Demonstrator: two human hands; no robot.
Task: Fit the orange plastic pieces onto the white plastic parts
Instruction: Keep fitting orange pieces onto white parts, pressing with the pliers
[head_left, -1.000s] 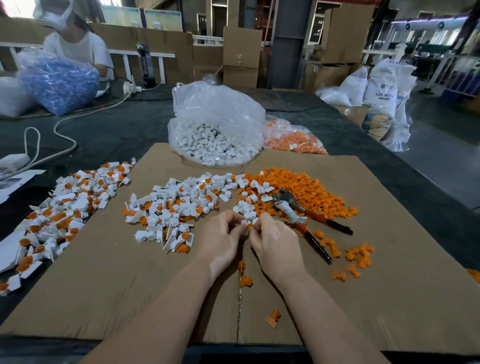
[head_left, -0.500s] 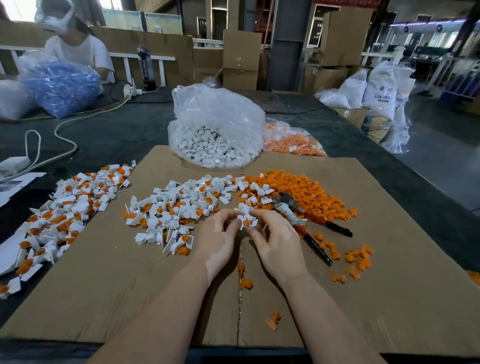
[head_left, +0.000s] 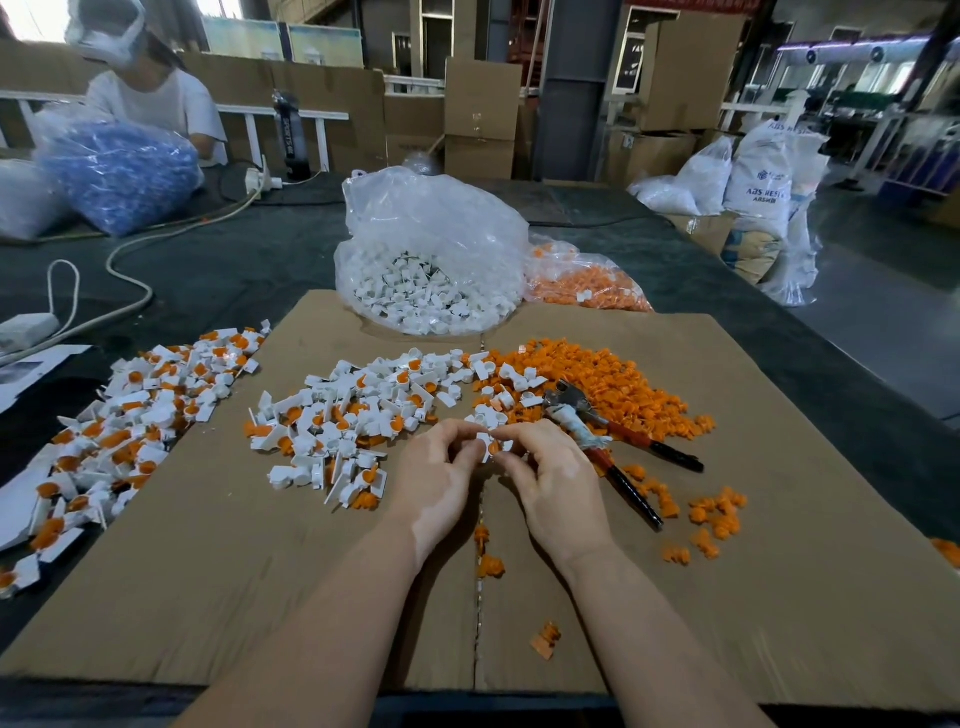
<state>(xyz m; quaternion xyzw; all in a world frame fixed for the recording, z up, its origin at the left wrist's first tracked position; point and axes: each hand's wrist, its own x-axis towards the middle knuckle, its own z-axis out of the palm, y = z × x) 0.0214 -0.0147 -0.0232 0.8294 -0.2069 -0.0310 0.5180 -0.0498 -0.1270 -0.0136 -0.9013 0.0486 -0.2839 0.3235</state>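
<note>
My left hand (head_left: 434, 467) and my right hand (head_left: 553, 475) meet over the middle of the cardboard sheet (head_left: 779, 519). Between their fingertips they pinch one small white plastic part (head_left: 484, 447) with an orange piece (head_left: 493, 448) showing in it. Right behind the hands lies a heap of white parts (head_left: 358, 415), many with orange pieces in them. A heap of loose orange pieces (head_left: 613, 379) spreads to the right of it. Another heap of fitted white-and-orange parts (head_left: 130, 415) lies at the left edge of the cardboard.
Red-handled pliers (head_left: 613, 447) lie just right of my right hand. A clear bag of white parts (head_left: 431, 260) and a bag of orange pieces (head_left: 587, 283) stand at the back. Stray orange pieces (head_left: 717, 519) dot the cardboard. A person (head_left: 150, 98) sits far left behind a blue bag (head_left: 119, 171).
Both hands have lifted slightly with the white part pinched between them. The fingers have shifted round it, and the orange piece now shows in the part.
</note>
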